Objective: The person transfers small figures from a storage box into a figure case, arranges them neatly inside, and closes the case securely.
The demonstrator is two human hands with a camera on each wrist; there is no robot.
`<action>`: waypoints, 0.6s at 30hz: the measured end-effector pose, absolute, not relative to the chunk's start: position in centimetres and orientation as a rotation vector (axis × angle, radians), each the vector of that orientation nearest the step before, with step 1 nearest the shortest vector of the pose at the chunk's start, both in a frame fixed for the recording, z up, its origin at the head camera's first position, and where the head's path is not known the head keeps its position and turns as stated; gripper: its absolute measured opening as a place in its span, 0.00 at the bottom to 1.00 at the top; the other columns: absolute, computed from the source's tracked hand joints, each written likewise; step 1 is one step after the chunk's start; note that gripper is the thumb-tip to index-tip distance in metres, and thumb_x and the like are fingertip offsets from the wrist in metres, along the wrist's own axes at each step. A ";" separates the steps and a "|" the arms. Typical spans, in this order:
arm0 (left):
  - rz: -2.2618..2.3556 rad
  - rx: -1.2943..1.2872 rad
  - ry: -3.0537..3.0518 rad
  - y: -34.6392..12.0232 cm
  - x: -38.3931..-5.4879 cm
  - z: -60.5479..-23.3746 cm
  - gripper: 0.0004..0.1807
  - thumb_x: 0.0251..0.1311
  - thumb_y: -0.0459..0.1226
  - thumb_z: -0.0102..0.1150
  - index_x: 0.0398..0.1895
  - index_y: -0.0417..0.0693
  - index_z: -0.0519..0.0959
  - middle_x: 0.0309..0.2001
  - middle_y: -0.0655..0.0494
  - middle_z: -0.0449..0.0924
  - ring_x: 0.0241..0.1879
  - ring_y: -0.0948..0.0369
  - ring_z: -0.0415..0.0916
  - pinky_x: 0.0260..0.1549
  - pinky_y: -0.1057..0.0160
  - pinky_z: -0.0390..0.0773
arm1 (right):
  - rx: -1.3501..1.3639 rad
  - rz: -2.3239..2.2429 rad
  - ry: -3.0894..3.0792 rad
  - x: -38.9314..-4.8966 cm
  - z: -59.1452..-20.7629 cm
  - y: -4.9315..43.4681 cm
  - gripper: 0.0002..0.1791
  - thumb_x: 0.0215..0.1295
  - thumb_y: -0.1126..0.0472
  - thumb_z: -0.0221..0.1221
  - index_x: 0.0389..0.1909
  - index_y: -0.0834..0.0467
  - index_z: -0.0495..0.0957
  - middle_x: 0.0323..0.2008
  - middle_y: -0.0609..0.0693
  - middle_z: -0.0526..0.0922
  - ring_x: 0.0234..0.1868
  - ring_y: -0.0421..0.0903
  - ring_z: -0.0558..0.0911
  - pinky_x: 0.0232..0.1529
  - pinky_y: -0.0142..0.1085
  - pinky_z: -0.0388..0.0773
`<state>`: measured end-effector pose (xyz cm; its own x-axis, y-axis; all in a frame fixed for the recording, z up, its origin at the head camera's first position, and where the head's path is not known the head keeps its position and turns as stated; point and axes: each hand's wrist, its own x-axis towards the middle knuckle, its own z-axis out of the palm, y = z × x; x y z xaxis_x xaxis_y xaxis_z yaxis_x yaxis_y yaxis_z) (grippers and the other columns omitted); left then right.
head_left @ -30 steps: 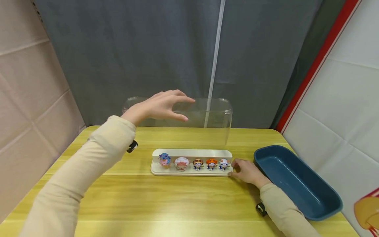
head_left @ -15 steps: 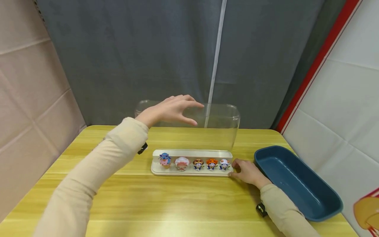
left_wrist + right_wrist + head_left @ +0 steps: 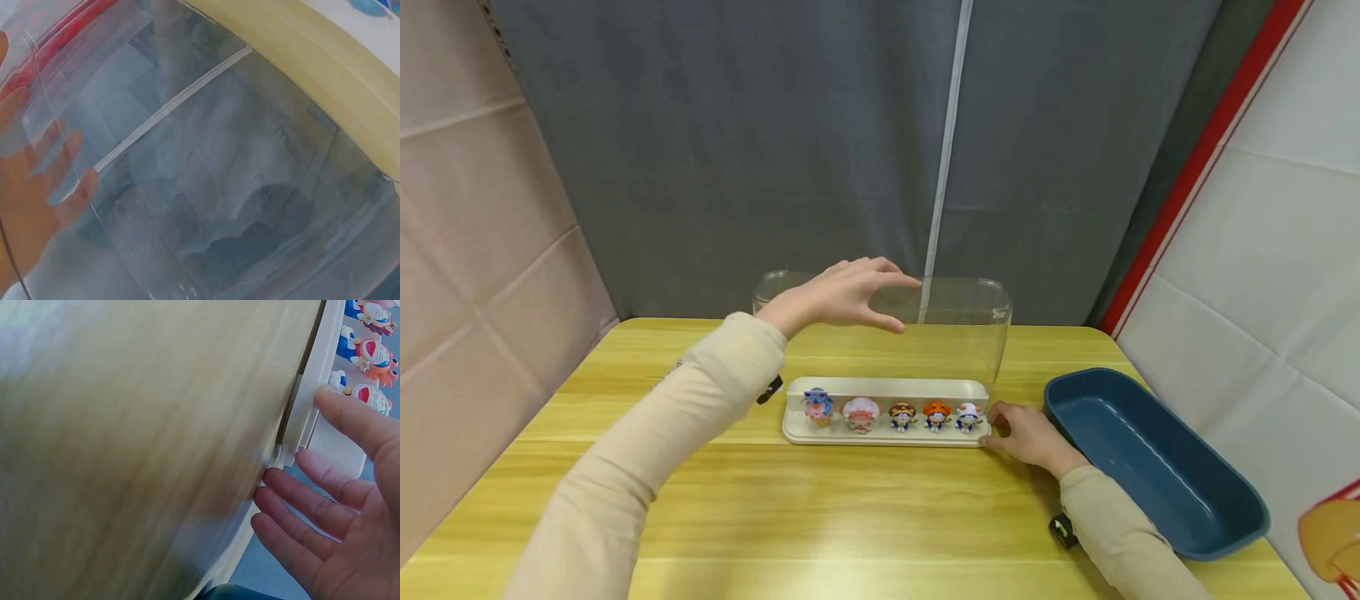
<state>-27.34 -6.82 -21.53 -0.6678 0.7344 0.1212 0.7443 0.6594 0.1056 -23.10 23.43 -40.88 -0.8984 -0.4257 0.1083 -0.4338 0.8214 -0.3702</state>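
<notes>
In the head view, the left hand [image 3: 842, 296] holds a clear plastic display cover [image 3: 958, 333] from above, thumb and fingers spread across its top. The cover hangs above and behind a long white display base [image 3: 883, 387]. In the left wrist view, the left hand [image 3: 37, 194] shows at the transparent wall. A row of small figurines stands on the base, from a blue-topped figurine [image 3: 817, 407] at left to a white-topped figurine [image 3: 967, 417] at right. At the base's right end, the right hand [image 3: 1026, 433] pinches the corner; its thumb [image 3: 340, 406] lies on the edge in the right wrist view.
A dark blue plastic basin [image 3: 1150, 458] stands at the right side of the wooden table [image 3: 820, 517], close beside the right forearm. Behind the table hangs a grey curtain [image 3: 737, 150]. Pale cloth walls flank both sides.
The left hand has carried the clear cover to the right and lower, closer over the white base. The right hand has stayed at the base's right end; base and figurines have not moved.
</notes>
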 end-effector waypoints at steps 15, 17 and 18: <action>-0.210 -1.263 -2.774 -6.1 -27.3 -23.3 0.37 0.47 0.62 0.52 0.62 0.60 0.63 0.57 0.54 0.63 0.52 0.58 0.61 0.41 0.58 0.65 | 0.679 0.605 -3.010 -23.2 -40.9 23.5 0.19 0.46 0.52 0.66 0.34 0.60 0.74 0.30 0.49 0.76 0.30 0.45 0.74 0.33 0.39 0.72; -0.203 -1.263 -2.771 -6.0 -27.4 -23.5 0.37 0.48 0.62 0.52 0.62 0.61 0.63 0.56 0.54 0.63 0.51 0.58 0.62 0.40 0.59 0.65 | 0.673 0.613 -3.013 -23.2 -41.0 23.5 0.19 0.46 0.52 0.66 0.35 0.60 0.75 0.30 0.49 0.76 0.31 0.45 0.74 0.34 0.40 0.72; -0.206 -1.264 -2.772 -6.0 -27.4 -23.6 0.37 0.48 0.62 0.52 0.62 0.61 0.63 0.56 0.54 0.63 0.51 0.58 0.62 0.39 0.59 0.65 | 0.677 0.615 -3.009 -23.2 -41.0 23.5 0.19 0.46 0.52 0.66 0.34 0.60 0.74 0.30 0.49 0.76 0.31 0.45 0.74 0.34 0.40 0.72</action>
